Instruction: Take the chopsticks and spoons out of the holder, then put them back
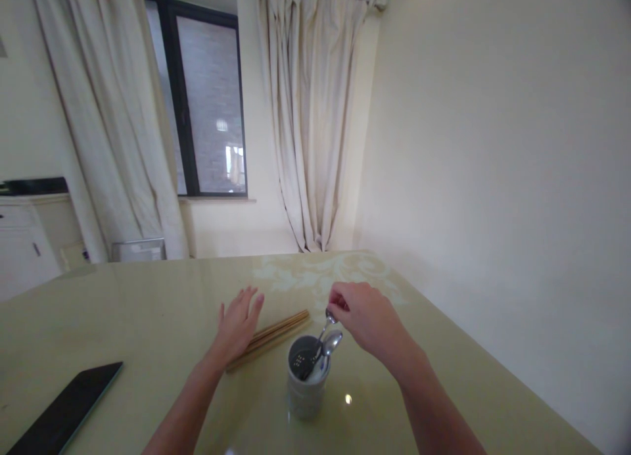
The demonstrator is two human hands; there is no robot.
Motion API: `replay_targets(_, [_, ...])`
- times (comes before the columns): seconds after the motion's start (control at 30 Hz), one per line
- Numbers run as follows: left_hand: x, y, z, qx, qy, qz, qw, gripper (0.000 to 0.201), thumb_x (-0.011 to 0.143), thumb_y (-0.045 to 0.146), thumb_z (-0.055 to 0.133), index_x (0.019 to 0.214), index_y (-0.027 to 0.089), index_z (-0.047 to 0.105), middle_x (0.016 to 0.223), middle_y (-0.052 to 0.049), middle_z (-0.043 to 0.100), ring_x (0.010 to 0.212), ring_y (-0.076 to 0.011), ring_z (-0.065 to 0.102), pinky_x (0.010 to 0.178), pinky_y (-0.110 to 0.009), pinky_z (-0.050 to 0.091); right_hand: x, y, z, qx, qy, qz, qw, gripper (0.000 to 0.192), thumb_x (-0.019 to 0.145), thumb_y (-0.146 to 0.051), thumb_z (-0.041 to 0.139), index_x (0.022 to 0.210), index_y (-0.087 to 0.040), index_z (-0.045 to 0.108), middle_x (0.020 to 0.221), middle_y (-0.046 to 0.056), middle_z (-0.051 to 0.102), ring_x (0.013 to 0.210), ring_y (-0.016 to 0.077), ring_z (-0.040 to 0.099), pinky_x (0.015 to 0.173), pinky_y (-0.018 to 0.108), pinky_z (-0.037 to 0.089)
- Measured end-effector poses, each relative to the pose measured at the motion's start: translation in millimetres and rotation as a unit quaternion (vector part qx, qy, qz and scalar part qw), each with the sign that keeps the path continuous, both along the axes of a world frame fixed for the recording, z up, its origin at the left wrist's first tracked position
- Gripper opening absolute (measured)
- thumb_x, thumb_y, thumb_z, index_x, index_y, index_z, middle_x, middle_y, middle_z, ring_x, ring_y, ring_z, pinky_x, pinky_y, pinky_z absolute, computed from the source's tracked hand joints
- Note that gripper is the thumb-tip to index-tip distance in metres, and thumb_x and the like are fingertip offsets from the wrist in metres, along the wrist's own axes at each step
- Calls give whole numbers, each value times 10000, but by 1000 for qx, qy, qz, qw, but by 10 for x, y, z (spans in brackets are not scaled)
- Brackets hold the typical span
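Note:
A grey cup-shaped utensil holder (306, 402) stands upright on the table, with dark holes showing inside it. My right hand (362, 317) is above its far right rim, fingertips pinched on a metal spoon (323, 329) whose lower end reaches into the holder. Another metal spoon (333, 340) leans in the holder, its shiny bowl sticking up over the rim. To the left, my left hand (237, 327) is open with fingers spread, over a bundle of wooden chopsticks (280, 327) lying slantwise on the table. Whether the palm touches the chopsticks I cannot tell.
A dark flat tablet-like slab (66, 406) lies at the table's left front. The glossy greenish table (162, 310) runs along a white wall (493, 179) on the right. Curtains (315, 113) and a dark-framed window (211, 100) are behind it, with a white cabinet (27, 244) far left.

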State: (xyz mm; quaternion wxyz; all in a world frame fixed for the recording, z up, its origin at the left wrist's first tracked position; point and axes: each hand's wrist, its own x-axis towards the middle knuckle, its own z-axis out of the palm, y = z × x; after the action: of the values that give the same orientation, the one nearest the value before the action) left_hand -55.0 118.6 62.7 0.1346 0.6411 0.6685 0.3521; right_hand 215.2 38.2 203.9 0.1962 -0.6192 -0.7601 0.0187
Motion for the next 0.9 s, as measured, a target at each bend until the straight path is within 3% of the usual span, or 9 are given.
replay_targets(0.07, [91, -115, 332, 94, -52, -74, 992, 583, 1058, 532, 336, 1437, 155, 568, 1539, -162, 606, 1477, -286, 513, 1290, -553, 285, 42, -37, 61, 23, 17, 4, 1000, 120, 922, -186, 678, 848, -239, 757, 835, 23, 787, 778, 188, 700, 648, 270, 355])
replay_targets(0.17, [267, -387, 807, 159, -97, -172, 967, 501, 1056, 569, 415, 1336, 222, 644, 1390, -116, 719, 1304, -249, 659, 1169, -457, 477, 96, -97, 163, 67, 53, 8, 996, 149, 953, -188, 650, 847, -228, 747, 828, 23, 776, 756, 183, 689, 668, 273, 389])
replay_targets(0.23, [399, -583, 1007, 172, -90, -205, 959, 428, 1052, 540, 474, 1273, 243, 688, 1333, -93, 749, 1252, -241, 687, 1131, -429, 507, 117, -142, 215, 103, 80, 15, 991, 155, 957, -184, 642, 843, -224, 740, 818, 24, 766, 738, 184, 680, 672, 275, 412])
replay_targets(0.3, [529, -736, 1094, 173, -72, -228, 956, 377, 1051, 507, 503, 1255, 260, 702, 1321, -74, 754, 1252, -237, 683, 1125, -416, 507, 122, -190, 246, 141, 112, 26, 983, 148, 954, -185, 635, 852, -221, 736, 814, 27, 760, 729, 188, 678, 672, 277, 437])
replay_targets(0.5, [783, -842, 1041, 157, -20, -266, 951, 291, 1045, 395, 541, 1247, 262, 702, 1224, -54, 775, 1140, -234, 700, 1009, -365, 529, 52, -292, 248, 202, 239, 74, 947, 122, 953, -221, 635, 867, -214, 720, 784, 17, 769, 692, 173, 708, 679, 264, 516])
replay_targets(0.6, [791, -798, 1034, 143, -26, -274, 951, 295, 1068, 344, 469, 1139, 245, 737, 1006, -33, 784, 924, -191, 715, 841, -288, 525, 13, -263, 219, 193, 284, 93, 935, 125, 958, -231, 634, 867, -209, 717, 786, 17, 784, 683, 166, 731, 675, 257, 535])
replay_targets(0.7, [710, -695, 1005, 131, -23, -275, 952, 321, 1057, 339, 460, 1088, 242, 764, 900, -25, 763, 826, -181, 688, 777, -271, 498, -7, -177, 179, 158, 294, 94, 938, 120, 967, -231, 636, 899, -204, 732, 793, 20, 794, 699, 172, 751, 683, 266, 540])
replay_targets(0.8, [544, -496, 849, 105, 8, -243, 964, 330, 1029, 343, 473, 1047, 228, 782, 913, -55, 753, 856, -214, 686, 792, -304, 496, -12, -94, 145, 116, 249, 59, 960, 118, 966, -287, 688, 1018, -204, 754, 869, 35, 814, 698, 183, 752, 687, 289, 532])
replay_targets(0.9, [319, -243, 549, 90, 34, -193, 976, 326, 1001, 319, 486, 1096, 196, 772, 1011, -92, 739, 950, -247, 696, 899, -358, 506, -11, -78, 124, 76, 183, 31, 980, 203, 961, -354, 731, 1107, -214, 750, 949, 46, 823, 753, 205, 755, 714, 310, 522])
